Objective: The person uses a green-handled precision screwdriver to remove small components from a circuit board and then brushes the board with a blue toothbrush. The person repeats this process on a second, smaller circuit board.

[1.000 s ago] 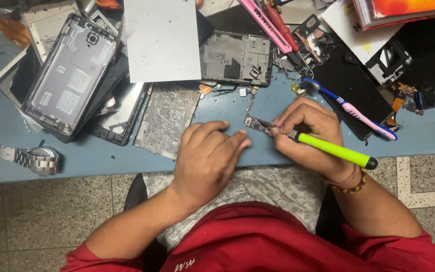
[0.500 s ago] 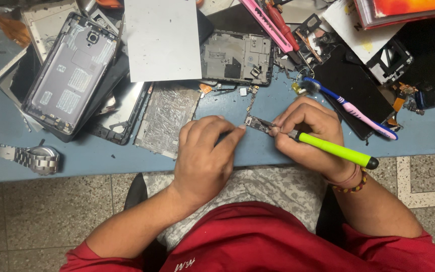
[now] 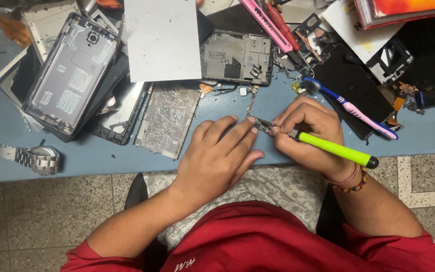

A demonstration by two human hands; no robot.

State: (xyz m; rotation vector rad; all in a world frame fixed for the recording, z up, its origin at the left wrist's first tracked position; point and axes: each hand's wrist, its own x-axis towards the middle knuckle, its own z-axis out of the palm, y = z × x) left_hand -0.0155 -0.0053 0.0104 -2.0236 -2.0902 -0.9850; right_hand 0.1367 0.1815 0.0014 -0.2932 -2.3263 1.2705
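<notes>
My right hand grips a screwdriver with a lime-green handle, its tip at a small circuit board part on the blue table. My left hand lies flat beside it, fingers extended, two fingertips pressing on the small part's left end. A thin flex strip runs up from the part toward an open phone frame.
A grey phone back shell and a foil-covered panel lie left. A white sheet sits at the top, a wristwatch at the left edge. A pink-and-blue toothbrush, black screen panel and pink tool lie right.
My left hand's fingers curled up briefly, then stretched out again onto the small part. The right hand and screwdriver have barely moved.
</notes>
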